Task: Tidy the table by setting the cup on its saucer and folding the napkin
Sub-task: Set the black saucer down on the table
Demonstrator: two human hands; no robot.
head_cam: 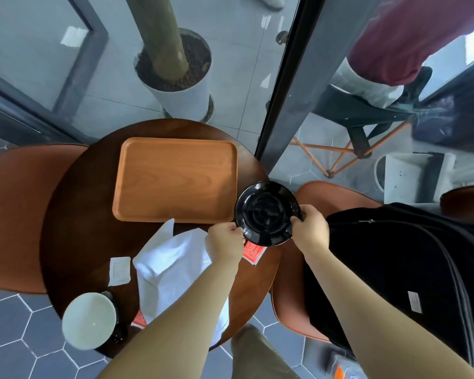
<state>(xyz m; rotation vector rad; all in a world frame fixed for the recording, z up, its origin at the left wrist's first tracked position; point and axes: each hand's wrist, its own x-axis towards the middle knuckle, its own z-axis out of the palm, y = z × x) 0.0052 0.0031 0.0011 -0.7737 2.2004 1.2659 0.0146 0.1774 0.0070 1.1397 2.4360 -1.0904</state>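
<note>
Your left hand (225, 239) and right hand (309, 231) grip opposite rims of the black saucer (267, 212), keeping it level at the tabletop's (88, 214) right edge.

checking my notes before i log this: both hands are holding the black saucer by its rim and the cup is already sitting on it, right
Not quite. The head view shows the left hand and right hand holding the black saucer by its rim, but the saucer is bare. The cup stands apart from it, at the near left edge of the table.
</note>
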